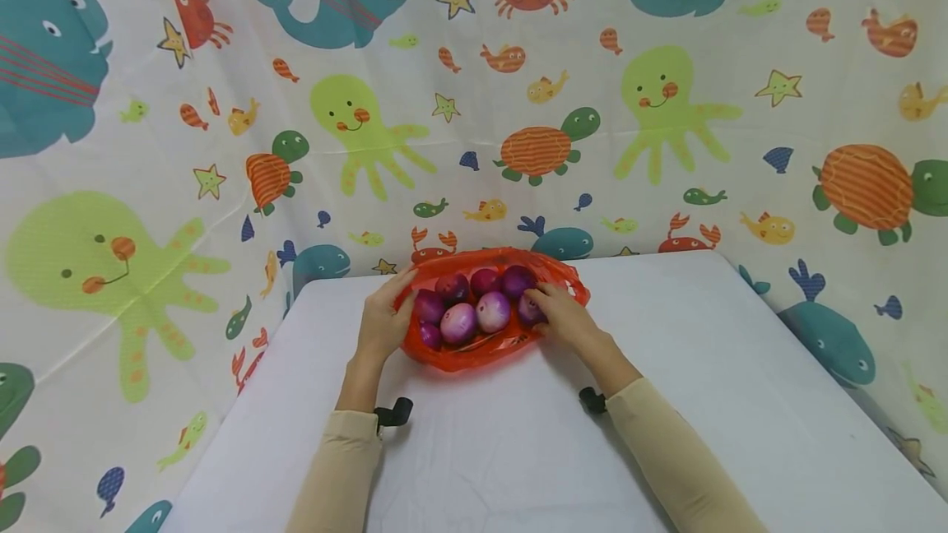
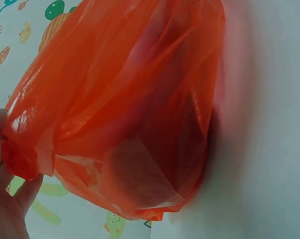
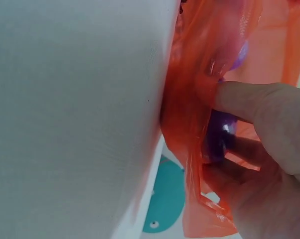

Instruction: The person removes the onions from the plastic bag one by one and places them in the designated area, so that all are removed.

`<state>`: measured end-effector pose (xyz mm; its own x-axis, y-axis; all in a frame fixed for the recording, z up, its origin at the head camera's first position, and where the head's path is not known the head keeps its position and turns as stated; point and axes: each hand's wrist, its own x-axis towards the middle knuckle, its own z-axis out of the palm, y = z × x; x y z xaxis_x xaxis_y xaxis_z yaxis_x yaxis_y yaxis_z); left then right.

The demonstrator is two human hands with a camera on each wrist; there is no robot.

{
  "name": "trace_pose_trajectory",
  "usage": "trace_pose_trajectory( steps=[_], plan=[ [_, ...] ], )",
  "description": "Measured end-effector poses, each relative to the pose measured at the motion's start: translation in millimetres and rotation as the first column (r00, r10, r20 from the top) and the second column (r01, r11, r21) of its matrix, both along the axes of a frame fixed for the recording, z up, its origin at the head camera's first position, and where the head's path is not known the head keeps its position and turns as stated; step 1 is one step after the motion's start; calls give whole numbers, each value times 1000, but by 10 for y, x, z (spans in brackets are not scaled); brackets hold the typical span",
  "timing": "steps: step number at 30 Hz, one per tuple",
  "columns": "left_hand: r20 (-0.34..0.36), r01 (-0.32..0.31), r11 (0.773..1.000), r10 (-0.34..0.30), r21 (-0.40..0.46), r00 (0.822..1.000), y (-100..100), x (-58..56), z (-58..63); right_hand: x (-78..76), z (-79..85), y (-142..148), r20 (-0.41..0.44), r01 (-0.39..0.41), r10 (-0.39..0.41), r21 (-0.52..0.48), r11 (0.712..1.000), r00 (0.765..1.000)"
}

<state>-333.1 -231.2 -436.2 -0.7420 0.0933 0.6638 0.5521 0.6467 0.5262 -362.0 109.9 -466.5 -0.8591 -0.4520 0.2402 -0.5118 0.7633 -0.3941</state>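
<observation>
A red plastic bag (image 1: pixel 452 360) lies spread wide at the table's far side, its mouth facing up. Several purple-and-white red onions (image 1: pixel 493 312) sit inside it. My left hand (image 1: pixel 381 319) pinches the bag's left rim; in the left wrist view, bunched plastic (image 2: pixel 28 157) lies between thumb and fingers. At the bag's right end, my right hand (image 1: pixel 566 317) reaches inside the mouth and grips an onion (image 1: pixel 529 309). The right wrist view shows the thumb and fingers about this dark purple onion (image 3: pixel 219 137), beside the bag's wall. Part of that onion is hidden by the hand.
A white-covered table (image 1: pixel 474 451) extends toward me and to both sides of the bag. Behind and to the left hangs a white curtain (image 1: pixel 474 56) printed with sea animals. A black strap mount (image 1: pixel 395 412) sits on the left wrist, another (image 1: pixel 592 400) on the right.
</observation>
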Motion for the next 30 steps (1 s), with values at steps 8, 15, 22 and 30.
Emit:
trace_pose_trajectory(
  steps=[8,15,22,30],
  plan=[
    [1,-5,1000,5,-16,1000,-18,-5,3,-16,17,65,-43,1,-1,-11,1000,999],
    [15,-1,1000,1,-24,1000,-19,19,8,24,62,130,-94,1,-7,-60,998,996],
    [24,15,1000,-14,-19,1000,-3,27,8,82,144,168,-142,13,-24,-82,997,990],
    [27,11,1000,-10,-24,1000,8,28,19,122,253,221,-204,-2,-16,-86,996,979]
  ],
)
